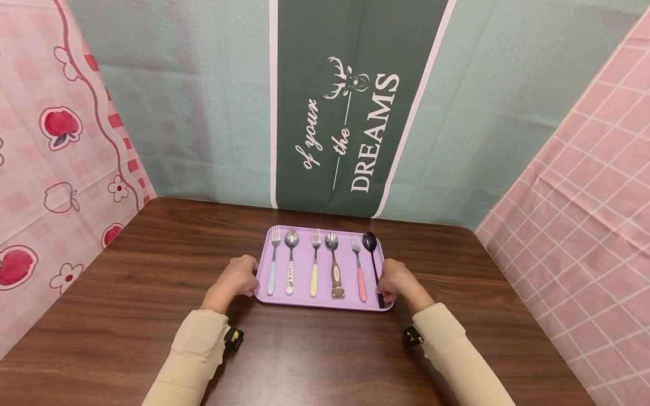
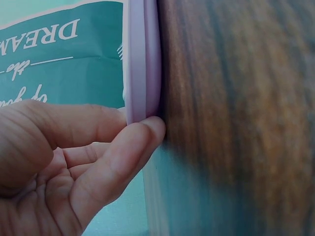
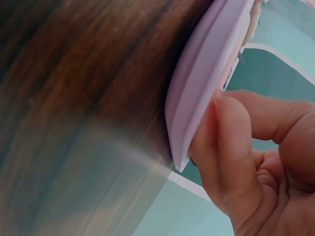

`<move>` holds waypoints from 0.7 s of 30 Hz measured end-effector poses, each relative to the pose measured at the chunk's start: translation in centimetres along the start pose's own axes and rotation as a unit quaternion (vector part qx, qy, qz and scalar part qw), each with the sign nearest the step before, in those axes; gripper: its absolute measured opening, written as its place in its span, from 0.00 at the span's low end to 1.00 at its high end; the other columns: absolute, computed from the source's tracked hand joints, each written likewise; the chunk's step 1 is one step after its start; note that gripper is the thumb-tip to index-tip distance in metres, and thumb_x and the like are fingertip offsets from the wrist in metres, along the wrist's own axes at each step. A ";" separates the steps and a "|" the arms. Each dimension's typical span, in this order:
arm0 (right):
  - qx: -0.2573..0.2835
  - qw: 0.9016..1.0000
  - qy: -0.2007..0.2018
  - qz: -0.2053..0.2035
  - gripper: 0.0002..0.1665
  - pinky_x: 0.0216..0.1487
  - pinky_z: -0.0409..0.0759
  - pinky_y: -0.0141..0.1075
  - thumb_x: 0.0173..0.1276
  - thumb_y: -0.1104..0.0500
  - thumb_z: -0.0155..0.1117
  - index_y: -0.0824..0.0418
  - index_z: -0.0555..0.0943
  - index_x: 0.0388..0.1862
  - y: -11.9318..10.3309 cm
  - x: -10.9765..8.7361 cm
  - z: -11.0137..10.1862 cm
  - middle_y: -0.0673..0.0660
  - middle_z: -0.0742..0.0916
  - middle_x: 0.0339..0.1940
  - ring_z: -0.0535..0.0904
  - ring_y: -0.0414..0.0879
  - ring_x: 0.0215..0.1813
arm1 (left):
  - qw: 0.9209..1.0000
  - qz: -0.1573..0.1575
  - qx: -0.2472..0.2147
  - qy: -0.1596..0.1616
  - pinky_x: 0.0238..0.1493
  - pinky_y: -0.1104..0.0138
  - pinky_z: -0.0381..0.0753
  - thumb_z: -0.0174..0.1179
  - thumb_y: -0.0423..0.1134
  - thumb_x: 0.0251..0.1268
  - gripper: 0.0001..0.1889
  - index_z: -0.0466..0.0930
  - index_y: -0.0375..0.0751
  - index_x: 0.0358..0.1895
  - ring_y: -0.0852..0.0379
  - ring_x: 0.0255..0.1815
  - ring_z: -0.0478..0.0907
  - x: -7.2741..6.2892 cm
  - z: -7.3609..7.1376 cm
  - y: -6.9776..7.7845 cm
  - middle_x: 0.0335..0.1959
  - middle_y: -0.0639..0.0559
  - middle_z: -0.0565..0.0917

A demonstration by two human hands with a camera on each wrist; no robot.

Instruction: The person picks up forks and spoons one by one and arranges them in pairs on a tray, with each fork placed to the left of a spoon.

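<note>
A lilac rectangular tray (image 1: 302,276) lies on the table with forks and spoons set side by side, handles toward the person. From the left they are a blue-handled fork (image 1: 271,279), a spoon with a patterned white handle (image 1: 291,239), a yellow-handled fork (image 1: 313,281), a spoon with a brown bear handle (image 1: 336,276), a pink-handled fork (image 1: 361,282) and a black spoon (image 1: 369,242). My left hand (image 1: 241,276) pinches the tray's left rim between thumb and fingers. At the right rim, my right hand (image 1: 398,279) grips the tray, partly covering the black spoon's handle.
The dark wooden table (image 1: 325,355) extends around the tray. Behind it hangs a green cloth (image 1: 223,113) with white lettering. Pink patterned cloths (image 1: 584,225) stand along both sides. Black straps (image 1: 233,338) sit at both wrists.
</note>
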State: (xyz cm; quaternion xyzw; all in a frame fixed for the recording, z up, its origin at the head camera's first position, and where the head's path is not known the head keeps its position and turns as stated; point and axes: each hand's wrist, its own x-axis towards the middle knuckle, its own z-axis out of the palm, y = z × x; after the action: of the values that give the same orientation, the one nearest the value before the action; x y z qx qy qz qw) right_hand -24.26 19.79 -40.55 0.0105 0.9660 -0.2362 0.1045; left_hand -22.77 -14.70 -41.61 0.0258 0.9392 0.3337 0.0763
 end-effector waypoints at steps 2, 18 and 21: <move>-0.007 1.000 0.002 0.001 0.08 0.14 0.78 0.32 0.44 0.74 0.66 0.69 0.75 0.15 -0.1 0.0 0.1 0.57 0.78 0.07 0.78 0.46 0.11 | 1.000 -0.002 0.002 -0.001 0.16 0.70 0.78 0.59 0.21 0.40 0.19 0.74 0.23 0.42 0.57 0.15 0.77 0.0 0.0 0.0 0.33 0.32 0.76; -0.025 1.000 0.010 -0.003 0.11 0.14 0.77 0.30 0.46 0.73 0.70 0.68 0.76 0.14 -0.3 -0.1 0.3 0.55 0.78 0.08 0.78 0.44 0.11 | 1.000 -0.009 -0.002 -0.001 0.17 0.70 0.78 0.60 0.21 0.41 0.19 0.74 0.24 0.43 0.57 0.16 0.77 -0.1 0.1 0.0 0.31 0.34 0.76; -0.026 1.000 0.009 -0.006 0.11 0.14 0.77 0.30 0.46 0.72 0.69 0.67 0.76 0.14 -0.3 -0.2 0.3 0.55 0.78 0.08 0.78 0.44 0.11 | 1.000 -0.011 -0.003 -0.003 0.17 0.70 0.78 0.60 0.21 0.41 0.19 0.75 0.24 0.43 0.57 0.16 0.77 -0.2 0.0 0.0 0.31 0.35 0.76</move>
State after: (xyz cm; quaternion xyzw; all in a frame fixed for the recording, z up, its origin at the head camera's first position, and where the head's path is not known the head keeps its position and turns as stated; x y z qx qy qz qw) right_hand -24.03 19.41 -40.66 0.0039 0.9727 -0.2118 0.0946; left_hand -22.56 -14.69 -41.61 0.0161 0.9382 0.3357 0.0827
